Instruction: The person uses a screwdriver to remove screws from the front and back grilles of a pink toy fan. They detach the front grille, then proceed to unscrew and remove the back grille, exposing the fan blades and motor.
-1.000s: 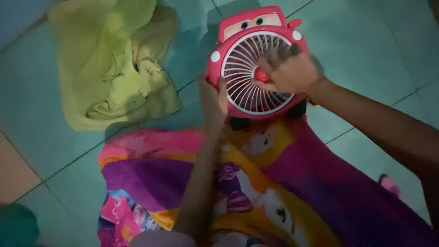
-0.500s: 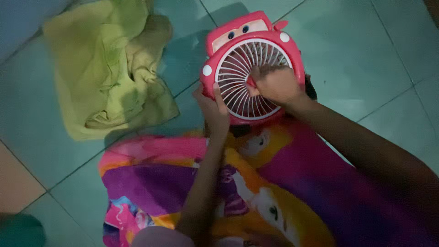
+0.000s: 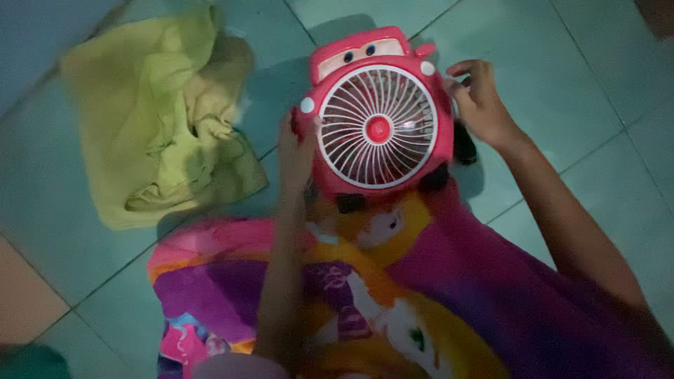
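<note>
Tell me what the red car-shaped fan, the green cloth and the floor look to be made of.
Fan: looks like moulded plastic, smooth red shell with a slight sheen and a thin white grille. Green cloth: soft woven fabric, perhaps towelling, matte and crumpled into folds. Floor: seemingly glazed ceramic tile, pale teal with straight grout lines.

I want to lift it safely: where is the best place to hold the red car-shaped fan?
Probably by the solid red rim of the fan, one hand from each side. The left hand and right hand are already there. Avoid the thin white grille.
</note>
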